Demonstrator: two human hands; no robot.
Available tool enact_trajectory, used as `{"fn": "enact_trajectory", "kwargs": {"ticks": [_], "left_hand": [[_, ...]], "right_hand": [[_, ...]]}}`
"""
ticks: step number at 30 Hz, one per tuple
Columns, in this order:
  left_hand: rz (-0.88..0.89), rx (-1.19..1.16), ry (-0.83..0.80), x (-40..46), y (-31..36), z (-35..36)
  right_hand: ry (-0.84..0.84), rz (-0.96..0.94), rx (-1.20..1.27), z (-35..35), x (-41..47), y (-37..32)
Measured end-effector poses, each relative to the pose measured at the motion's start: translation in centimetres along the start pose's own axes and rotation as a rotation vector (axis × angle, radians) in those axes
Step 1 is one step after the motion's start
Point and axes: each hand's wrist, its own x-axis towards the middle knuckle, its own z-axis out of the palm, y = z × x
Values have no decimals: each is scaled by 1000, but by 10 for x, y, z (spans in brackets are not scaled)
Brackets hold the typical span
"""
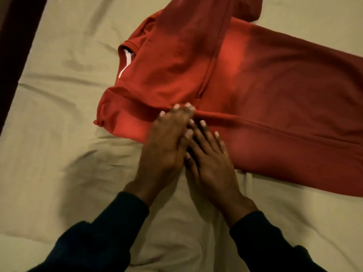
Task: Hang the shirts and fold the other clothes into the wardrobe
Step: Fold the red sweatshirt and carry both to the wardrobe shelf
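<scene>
One red shirt (245, 91) of soft knit fabric lies spread on a wrinkled beige bedsheet (59, 95), its collar toward the left with a white inner neck band showing, and one sleeve folded across the body. No writing on the band can be read. Two hands press flat on the shirt's near edge: the left hand (167, 146) with straight fingers over a folded seam, the right hand (210, 163) just beside it, fingers spread and flat, gripping nothing. Both arms wear dark sleeves (110, 232).
</scene>
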Motion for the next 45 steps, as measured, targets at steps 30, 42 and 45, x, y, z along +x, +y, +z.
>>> {"fn": "enact_trajectory", "kwargs": {"ticks": [30,42,45], "left_hand": [[44,216,-201,28,57,71],[-145,387,-174,28,36,65],[-146,394,-215,30,36,64]], "right_hand": [[123,264,-130,-38,-18,68],[197,589,-280,-62,-60,115],[356,574,-244,-67,-42,101]]}}
